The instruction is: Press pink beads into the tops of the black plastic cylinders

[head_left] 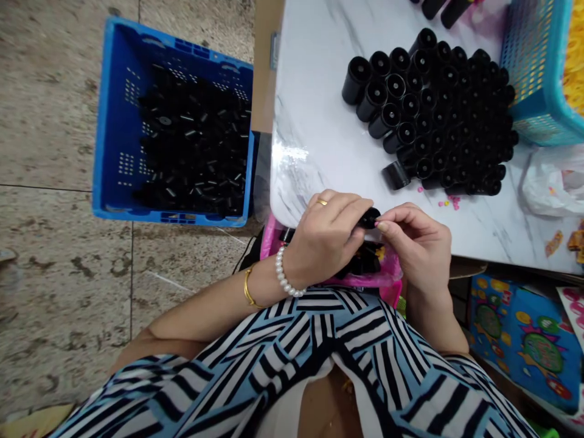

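My left hand [326,237] wears a ring, a pearl bracelet and a gold bangle, and its fingers are wrapped round a small black cylinder [369,216] at the near edge of the white marble table [314,121]. My right hand [417,243] pinches the same cylinder's end with fingertips pressed together. Just below my hands sits a pink tray [387,278] on my lap with more black pieces in it. Farther up the table stand several black cylinders [433,115], packed upright in a cluster, with one lying on its side [395,175].
A blue crate [114,121] full of black parts stands on the stone floor at left. A teal perforated basket [533,79] sits at the table's far right, a crumpled plastic bag [554,182] beside it. Small pink beads [448,204] lie near the cluster. Colourful printed packaging [524,340] lies lower right.
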Demonstrator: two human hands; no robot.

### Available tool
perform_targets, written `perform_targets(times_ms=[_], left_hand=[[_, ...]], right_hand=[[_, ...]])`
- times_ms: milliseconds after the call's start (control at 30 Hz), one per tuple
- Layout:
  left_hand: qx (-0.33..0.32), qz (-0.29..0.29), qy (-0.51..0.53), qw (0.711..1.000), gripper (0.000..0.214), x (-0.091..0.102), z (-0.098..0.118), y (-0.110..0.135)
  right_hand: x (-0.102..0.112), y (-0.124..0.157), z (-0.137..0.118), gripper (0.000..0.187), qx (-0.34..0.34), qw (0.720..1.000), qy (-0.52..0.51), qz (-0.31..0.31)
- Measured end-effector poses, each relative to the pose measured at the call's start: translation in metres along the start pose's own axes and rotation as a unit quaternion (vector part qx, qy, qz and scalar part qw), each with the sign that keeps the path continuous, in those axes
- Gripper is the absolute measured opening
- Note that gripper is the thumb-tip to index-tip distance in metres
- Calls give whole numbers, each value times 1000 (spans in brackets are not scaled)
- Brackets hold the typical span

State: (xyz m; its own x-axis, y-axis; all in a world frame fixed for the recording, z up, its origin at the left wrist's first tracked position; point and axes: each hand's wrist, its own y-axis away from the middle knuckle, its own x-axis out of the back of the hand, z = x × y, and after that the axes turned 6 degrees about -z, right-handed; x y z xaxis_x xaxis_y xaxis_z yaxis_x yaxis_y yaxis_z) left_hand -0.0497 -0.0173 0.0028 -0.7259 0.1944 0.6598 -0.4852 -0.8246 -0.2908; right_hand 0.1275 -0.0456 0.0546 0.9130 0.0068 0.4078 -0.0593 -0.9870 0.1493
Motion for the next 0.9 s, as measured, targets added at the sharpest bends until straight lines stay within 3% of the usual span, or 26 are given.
perform_targets(times_ms=[167,400,600,700,900], left_hand=[[1,-12,-28,1000,26,-3,1,0],[0,-3,-59,998,22,-4,2,-1],[-25,4,-71,997,24,-3,-1,0],[-31,1,-73,997,25,-2,-1,-1],[-28,-21,-52,998,29,2,-2,-1]], right_hand=[[-1,4,-5,8,5,999,5,45],[-5,8,-9,5,11,995,80,51],[-11,8,-5,8,-1,996,58,64],[-11,4,-2,13,-42,998,11,46],[-5,-8,8,22,-116,989,-71,-57]])
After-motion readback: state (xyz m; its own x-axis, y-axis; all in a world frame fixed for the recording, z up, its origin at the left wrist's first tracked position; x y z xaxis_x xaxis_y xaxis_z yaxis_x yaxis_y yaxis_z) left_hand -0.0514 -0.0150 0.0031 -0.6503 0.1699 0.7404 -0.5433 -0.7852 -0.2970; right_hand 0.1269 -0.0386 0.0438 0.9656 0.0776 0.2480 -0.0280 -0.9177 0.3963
